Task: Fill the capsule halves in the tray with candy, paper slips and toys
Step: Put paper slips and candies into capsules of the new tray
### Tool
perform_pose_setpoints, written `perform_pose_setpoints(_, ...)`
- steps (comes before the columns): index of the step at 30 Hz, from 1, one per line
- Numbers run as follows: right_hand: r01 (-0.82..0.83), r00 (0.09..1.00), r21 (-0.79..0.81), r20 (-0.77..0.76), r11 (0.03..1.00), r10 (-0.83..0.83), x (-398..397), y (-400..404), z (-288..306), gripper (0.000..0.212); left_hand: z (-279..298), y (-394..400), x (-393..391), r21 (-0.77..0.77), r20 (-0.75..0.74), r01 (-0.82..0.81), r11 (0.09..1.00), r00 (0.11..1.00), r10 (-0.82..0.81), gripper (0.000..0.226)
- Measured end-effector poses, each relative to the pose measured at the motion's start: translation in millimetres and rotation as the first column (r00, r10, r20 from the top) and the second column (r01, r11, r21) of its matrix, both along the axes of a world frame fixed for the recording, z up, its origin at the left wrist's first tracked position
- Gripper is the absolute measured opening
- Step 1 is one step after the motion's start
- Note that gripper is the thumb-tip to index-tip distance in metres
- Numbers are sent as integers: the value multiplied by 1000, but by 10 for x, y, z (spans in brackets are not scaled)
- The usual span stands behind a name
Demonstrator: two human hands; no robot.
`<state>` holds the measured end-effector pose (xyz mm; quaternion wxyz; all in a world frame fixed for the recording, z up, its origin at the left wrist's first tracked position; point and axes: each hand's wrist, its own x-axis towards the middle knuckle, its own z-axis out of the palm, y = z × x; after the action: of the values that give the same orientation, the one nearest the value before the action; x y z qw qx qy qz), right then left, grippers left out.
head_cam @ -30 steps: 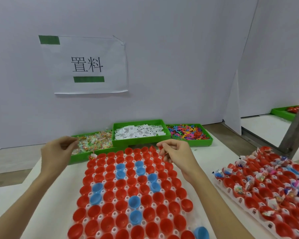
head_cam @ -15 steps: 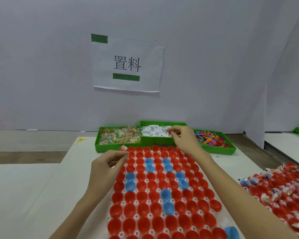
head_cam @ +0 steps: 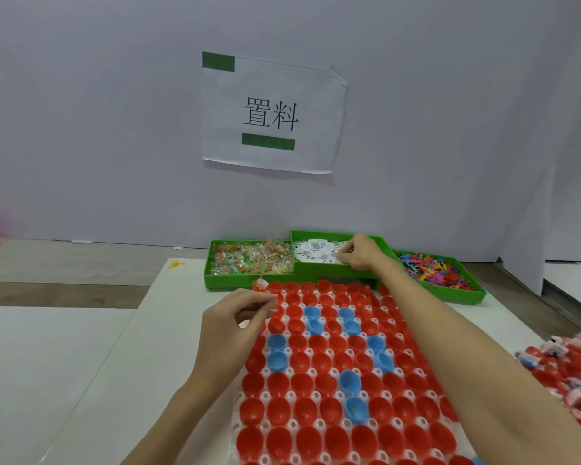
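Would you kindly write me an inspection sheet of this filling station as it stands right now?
Surface: white table, yellow mark near its far left corner.
Job's things: capsule tray of red and blue halves; one candy in the far-left half. Green bins: candy bin, slip bin, toy bin.
Clutter: filled tray at right.
Hands: left hand over the tray's left edge, fingers curled; right hand reaches into the slips.
Cables: nothing seen.
Surroundings: white partition with taped sign.

Red capsule halves point(head_cam: 319, 411) with scattered blue ones point(head_cam: 349, 380) are sitting in a white tray point(head_cam: 249, 461), green bins point(head_cam: 332, 275) are holding multicoloured candy point(head_cam: 252, 258), black-printed white slips point(head_cam: 312, 251), bright mixed toys point(head_cam: 433, 268), white sign point(head_cam: 272, 112) showing black characters, green tape.
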<state>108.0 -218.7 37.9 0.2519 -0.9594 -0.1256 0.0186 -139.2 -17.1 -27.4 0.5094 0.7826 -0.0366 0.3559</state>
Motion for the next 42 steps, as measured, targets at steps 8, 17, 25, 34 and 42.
perform_pose_setpoints(8,-82,996,26,-30,996,83,-29,23,59,20,12,-15,-29,15,1,-13,1000,1000,13,27)
perform_pose_setpoints(17,65,988,115,130,991,-80,-56,-96,-16,37,43,-32,-50,13,-21,-19,1000,1000,19,28)
perform_pose_setpoints(25,-8,974,228,221,974,-43,-130,-106,-56,23,75,-44,-69,16,-37,-29,999,999,30,26)
perform_pose_setpoints(34,19,965,320,243,947,-101,-123,-197,-44,31,59,-48,-66,18,-53,-32,999,998,33,24)
perform_pose_setpoints(42,36,970,254,222,967,-94,-93,-306,-158,17,83,-62,-76,3,-58,-55,999,997,55,27)
